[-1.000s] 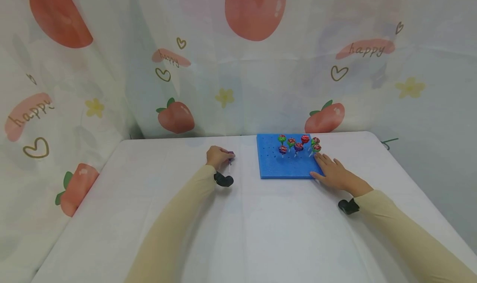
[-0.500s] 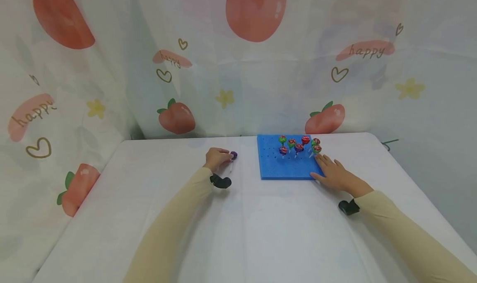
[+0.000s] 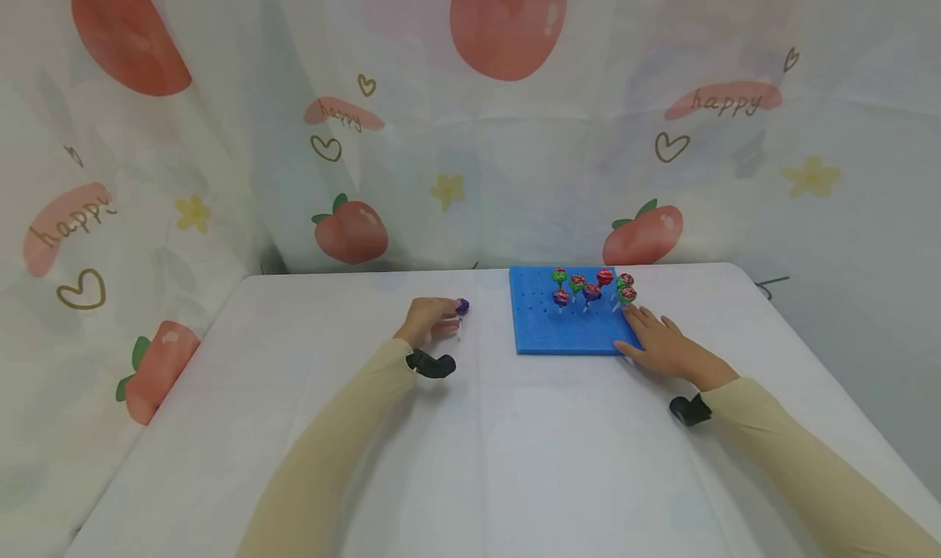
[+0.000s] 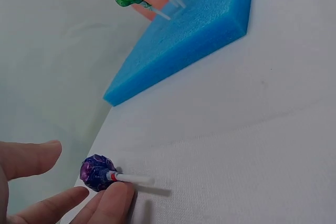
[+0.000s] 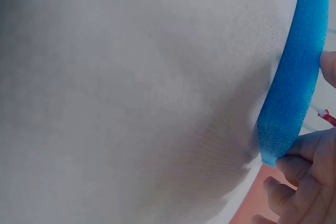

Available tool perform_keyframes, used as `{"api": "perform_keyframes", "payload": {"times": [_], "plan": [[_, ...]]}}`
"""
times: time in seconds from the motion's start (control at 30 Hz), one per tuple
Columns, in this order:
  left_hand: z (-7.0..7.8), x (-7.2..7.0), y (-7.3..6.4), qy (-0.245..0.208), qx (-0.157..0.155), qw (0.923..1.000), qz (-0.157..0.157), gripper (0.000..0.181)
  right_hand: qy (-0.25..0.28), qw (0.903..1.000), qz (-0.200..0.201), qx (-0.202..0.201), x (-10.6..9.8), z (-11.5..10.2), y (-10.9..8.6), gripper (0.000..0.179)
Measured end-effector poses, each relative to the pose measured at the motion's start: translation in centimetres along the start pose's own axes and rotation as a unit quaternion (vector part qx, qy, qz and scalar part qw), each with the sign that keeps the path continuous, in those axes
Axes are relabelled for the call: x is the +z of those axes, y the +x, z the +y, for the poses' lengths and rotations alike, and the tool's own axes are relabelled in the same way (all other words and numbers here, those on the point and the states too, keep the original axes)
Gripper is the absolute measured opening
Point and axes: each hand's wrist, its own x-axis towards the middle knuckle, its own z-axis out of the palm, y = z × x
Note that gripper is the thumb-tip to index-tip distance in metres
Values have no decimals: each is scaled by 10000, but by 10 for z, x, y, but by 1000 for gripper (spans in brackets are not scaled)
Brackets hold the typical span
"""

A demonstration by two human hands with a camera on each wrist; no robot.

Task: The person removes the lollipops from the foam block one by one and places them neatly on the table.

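A purple-wrapped lollipop (image 4: 95,172) with a white stick lies on the white cloth in the left wrist view. My left hand (image 3: 430,317) is around it: fingertips (image 4: 113,203) are right against the lollipop, while the thumb stands apart from its head. At the right side of a blue foam board (image 3: 566,337), my right hand (image 3: 660,347) rests with fingers extended along the edge. The right wrist view catches its thumb and fingers touching the board's side and corner. Several lollipops, such as a red one (image 3: 604,277) and a purple one (image 3: 591,292), stand in the board.
The white-covered table (image 3: 478,452) runs up to a printed curtain (image 3: 412,158) at the back and left. Small holes dot the board's left part. A dark wrist strap with a camera (image 3: 432,364) sits on each wrist.
A second ago my left fingers pinched the purple lollipop; now the thumb is apart from it. That hand has shifted slightly left and nearer, uncovering the lollipop. My right hand stays put.
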Motion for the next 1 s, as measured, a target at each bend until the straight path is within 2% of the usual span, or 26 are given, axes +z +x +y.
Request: {"api": "perform_keyframes", "payload": {"times": [0.27, 0.57, 0.8, 1.0], "plan": [[-1, 2, -3, -89, 48, 9999, -41, 42, -18, 10000, 8, -21, 0, 0, 0, 82], [8, -8, -2, 24, -93, 9999, -143, 49, -19, 10000, -15, -35, -1, 1, 1, 81], [20, -13, -5, -116, 248, 9981, -543, 47, -35, 10000, -24, -21, -1, 3, 1, 82], [31, -7, -5, -59, 585, 9950, -812, 49, -22, 10000, -41, -29, -1, 2, 1, 82]]}}
